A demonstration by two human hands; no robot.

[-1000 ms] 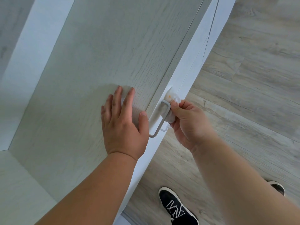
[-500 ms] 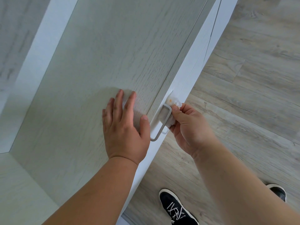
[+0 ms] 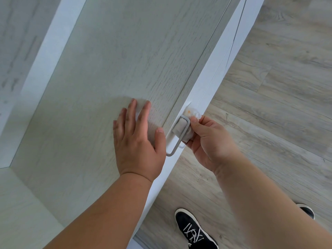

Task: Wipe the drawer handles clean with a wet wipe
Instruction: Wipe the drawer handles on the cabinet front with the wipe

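- Grey metal drawer handle, a squared loop on the white front edge of the unit, is the part under treatment.
- Wet wipe, bunched and faintly orange-stained at its upper end, is threaded behind the handle's bar and touches it.
- Right hand: thumb and fingers pinch the wipe against the far end of the bar.
- Left hand: fingers straight and spread, palm pressed flat on the pale wood-grain worktop just beside the handle, apparently as a brace.
- Progress, as a judgement: wiping of this handle is under way, upper portion in contact; the lower bend looks not yet covered. No other handles are in view, so what remains cannot be told.
- Black shoe stands on the plank floor below.
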